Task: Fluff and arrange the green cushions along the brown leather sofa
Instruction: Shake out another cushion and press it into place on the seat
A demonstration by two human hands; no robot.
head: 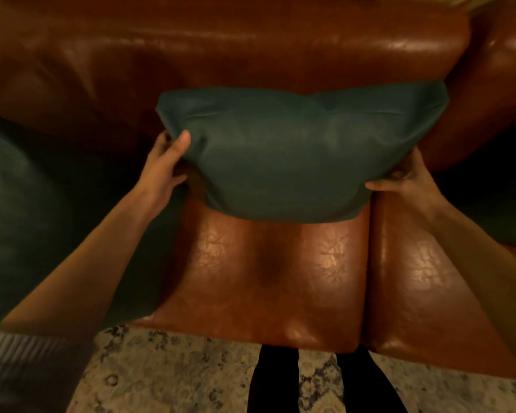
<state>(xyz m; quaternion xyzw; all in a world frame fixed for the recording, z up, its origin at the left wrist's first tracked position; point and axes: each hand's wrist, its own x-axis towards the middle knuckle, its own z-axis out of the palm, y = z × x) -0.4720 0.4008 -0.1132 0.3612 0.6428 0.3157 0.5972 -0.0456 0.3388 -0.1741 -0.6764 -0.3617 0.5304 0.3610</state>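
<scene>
Cushion [295, 150]: green, between the hands, propped against the sofa [268, 278] back, lower edge on the seat.
Left hand [161, 171]: grips its left edge, thumb on the front.
Right hand [408, 180]: grips its lower right corner, thumb in front.
Second cushion [18, 204]: left of the left hand, on the seat.

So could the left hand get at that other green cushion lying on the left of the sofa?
Probably yes: the left hand has the left cushion close beside it, nothing between. But it grips the middle cushion and must let go first.
</scene>
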